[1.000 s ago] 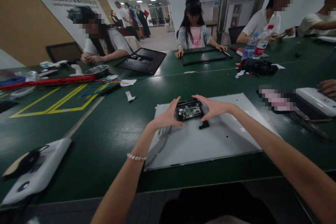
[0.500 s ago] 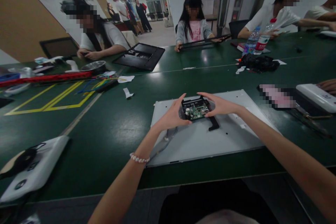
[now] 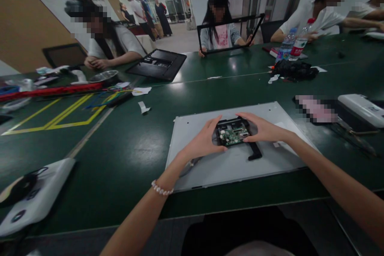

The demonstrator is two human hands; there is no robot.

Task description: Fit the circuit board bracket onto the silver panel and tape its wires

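Observation:
Between my two hands is a green circuit board (image 3: pixel 234 136) set in a black plastic frame. A black L-shaped arm (image 3: pixel 255 152) sticks out from its lower right side. My left hand (image 3: pixel 204 140) grips the frame's left side, thumb at the near edge and fingers at the far edge. On the opposite side my right hand (image 3: pixel 265 130) grips it in the same way. Beneath lies a flat light-grey panel (image 3: pixel 222 172), and whether the frame touches it I cannot tell. A thin cable (image 3: pixel 189 165) lies on the panel by my left wrist, partly hidden.
Across the green table (image 3: pixel 126 160), a person holds a black rectangular frame (image 3: pixel 231 49). A black back cover (image 3: pixel 159 64) lies at the far left. White devices (image 3: pixel 39 198) sit at left and right; bottles (image 3: pixel 297 46) and a black bag (image 3: pixel 295 70) stand far right.
Both hands have carried the circuit board in its frame to the right and slightly nearer me over the panel. The person opposite has tilted their black frame up.

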